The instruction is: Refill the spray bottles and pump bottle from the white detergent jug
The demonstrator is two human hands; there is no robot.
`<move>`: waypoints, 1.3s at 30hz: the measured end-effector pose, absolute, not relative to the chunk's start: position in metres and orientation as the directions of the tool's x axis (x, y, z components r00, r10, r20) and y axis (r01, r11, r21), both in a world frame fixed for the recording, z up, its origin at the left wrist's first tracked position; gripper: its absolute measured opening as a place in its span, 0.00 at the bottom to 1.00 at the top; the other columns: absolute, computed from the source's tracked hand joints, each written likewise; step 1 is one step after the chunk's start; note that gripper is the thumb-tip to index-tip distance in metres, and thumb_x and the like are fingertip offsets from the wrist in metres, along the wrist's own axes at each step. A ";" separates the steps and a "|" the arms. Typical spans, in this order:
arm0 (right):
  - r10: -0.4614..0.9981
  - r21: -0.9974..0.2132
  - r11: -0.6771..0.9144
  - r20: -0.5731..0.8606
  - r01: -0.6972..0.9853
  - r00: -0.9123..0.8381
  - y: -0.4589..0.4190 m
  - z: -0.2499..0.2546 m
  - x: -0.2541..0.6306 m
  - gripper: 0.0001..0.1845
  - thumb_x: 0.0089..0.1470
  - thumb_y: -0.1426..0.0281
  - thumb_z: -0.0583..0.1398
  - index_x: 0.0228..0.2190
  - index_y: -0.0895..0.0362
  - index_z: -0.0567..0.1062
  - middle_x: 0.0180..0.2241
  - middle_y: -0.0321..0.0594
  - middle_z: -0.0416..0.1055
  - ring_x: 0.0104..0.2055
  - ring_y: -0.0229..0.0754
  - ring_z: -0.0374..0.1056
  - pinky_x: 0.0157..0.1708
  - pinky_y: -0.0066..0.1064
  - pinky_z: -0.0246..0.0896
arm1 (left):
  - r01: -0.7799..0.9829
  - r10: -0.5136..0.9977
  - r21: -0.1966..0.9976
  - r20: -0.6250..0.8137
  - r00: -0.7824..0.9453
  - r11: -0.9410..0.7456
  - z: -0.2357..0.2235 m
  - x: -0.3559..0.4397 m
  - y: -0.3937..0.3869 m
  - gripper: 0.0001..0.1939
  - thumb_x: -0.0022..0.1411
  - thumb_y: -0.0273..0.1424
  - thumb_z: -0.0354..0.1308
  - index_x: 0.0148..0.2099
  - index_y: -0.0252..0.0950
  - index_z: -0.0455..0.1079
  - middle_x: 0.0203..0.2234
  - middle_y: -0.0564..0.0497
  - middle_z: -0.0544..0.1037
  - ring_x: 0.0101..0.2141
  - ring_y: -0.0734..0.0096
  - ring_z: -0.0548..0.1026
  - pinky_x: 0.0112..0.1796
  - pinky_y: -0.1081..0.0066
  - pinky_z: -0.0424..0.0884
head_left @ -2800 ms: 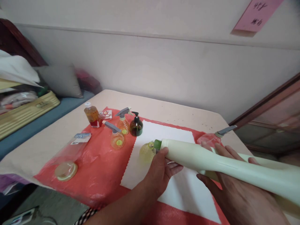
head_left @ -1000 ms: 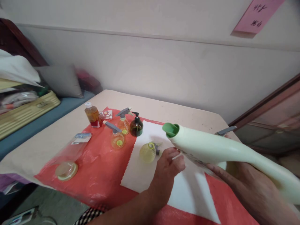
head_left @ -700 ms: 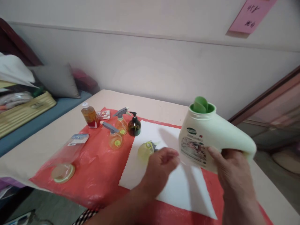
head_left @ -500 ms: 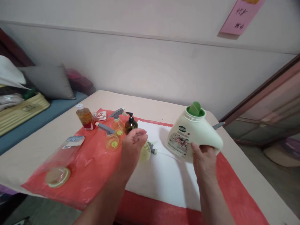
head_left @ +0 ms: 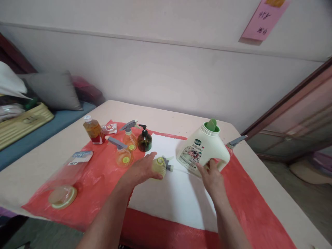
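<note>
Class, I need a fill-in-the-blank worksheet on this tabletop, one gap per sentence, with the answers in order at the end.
The right hand holds the pale jug by its ____. The small round bottle at the left hand is coloured ____. The dark green bottle has a black ____ on top. The handwritten note on the wall is coloured ____.

Missing words: handle; yellow; pump; pink.

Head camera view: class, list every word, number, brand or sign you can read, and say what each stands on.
"45", then an unclear mark: pink note; its second line is unclear.
Pale jug: label too blurred to quote.
Amber bottle, clear packet, small packet: print too small.
Yellow basket: mark too blurred.
</note>
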State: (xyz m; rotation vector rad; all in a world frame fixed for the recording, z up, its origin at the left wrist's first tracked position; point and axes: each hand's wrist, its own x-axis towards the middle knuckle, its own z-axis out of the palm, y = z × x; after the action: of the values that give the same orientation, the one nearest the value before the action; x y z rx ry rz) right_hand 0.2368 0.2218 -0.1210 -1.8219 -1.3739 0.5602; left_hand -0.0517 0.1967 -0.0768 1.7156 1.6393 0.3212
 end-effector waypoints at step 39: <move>0.767 -0.767 0.588 0.426 -0.258 0.480 0.163 0.007 0.197 0.12 0.60 0.72 0.58 0.41 0.45 0.77 0.46 0.35 0.72 0.47 0.40 0.70 0.58 0.47 0.59 | 0.529 0.993 0.848 -0.036 0.113 -0.029 -0.057 0.008 0.182 0.19 0.49 0.35 0.63 0.44 0.43 0.63 0.34 0.57 0.74 0.34 0.67 0.71 0.34 0.69 0.65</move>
State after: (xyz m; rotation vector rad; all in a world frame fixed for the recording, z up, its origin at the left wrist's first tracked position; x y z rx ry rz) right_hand 0.1974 0.1626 0.0069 -0.6891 -0.8502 0.6887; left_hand 0.0082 0.1820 -0.0568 1.6561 1.5080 0.7978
